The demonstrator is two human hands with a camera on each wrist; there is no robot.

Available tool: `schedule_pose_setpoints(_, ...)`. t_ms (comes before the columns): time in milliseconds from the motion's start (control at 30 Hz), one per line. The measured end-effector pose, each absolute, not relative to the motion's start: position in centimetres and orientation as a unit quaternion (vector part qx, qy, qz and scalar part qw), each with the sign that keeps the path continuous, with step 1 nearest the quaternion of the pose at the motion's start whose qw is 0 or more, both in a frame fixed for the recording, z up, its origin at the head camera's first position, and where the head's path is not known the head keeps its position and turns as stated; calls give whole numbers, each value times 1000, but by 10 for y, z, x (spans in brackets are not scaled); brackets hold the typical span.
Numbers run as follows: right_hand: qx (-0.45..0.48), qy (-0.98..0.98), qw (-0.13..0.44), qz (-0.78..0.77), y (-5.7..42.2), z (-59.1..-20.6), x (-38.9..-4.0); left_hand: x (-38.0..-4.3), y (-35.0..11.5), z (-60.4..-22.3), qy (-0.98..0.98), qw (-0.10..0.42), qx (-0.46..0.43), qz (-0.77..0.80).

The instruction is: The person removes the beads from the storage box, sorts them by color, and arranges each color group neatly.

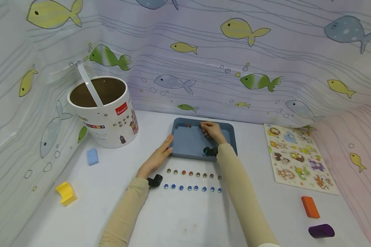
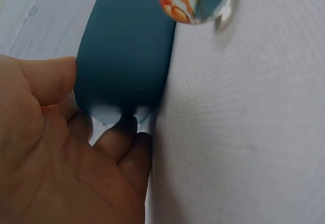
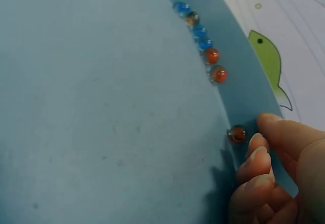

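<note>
A blue-grey tray [image 1: 188, 142] lies on the white table. My left hand [image 1: 156, 158] rests against its left side with fingers extended; in the left wrist view the thumb [image 2: 56, 79] touches the tray's edge and the other fingers are at its corner. My right hand [image 1: 214, 131] is inside the tray by the far wall, fingers loosely bent. Just beyond its fingertips sits an orange-and-dark marble [image 3: 237, 133], with nothing visible between thumb and forefinger. Farther along that wall, several blue, amber and orange marbles [image 3: 212, 56] form a line.
Before the tray lie a row of amber and orange marbles [image 1: 198, 174] and a row of blue marbles [image 1: 189, 188]. A white bucket [image 1: 105, 127], blue block [image 1: 92, 156] and yellow block [image 1: 66, 193] stand left. An animal puzzle board [image 1: 296, 156], orange block [image 1: 310, 207] and purple cylinder [image 1: 321, 231] lie right.
</note>
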State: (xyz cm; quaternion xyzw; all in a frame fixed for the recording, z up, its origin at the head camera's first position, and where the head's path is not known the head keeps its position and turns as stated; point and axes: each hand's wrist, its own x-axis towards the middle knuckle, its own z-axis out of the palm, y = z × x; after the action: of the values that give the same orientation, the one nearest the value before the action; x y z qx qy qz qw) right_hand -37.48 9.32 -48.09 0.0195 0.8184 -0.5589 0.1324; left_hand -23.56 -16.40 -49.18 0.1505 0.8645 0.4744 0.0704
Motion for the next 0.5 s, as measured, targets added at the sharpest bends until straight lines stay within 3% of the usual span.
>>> schedule_pose_setpoints(333,14,870,105,-482,93,-477,-372,-237,-160,-490,868,67,151,468)
schedule_pose_setpoints(500,10,882,127,-453,94,-478,-370,-236,-162,-491,870,73,147,466)
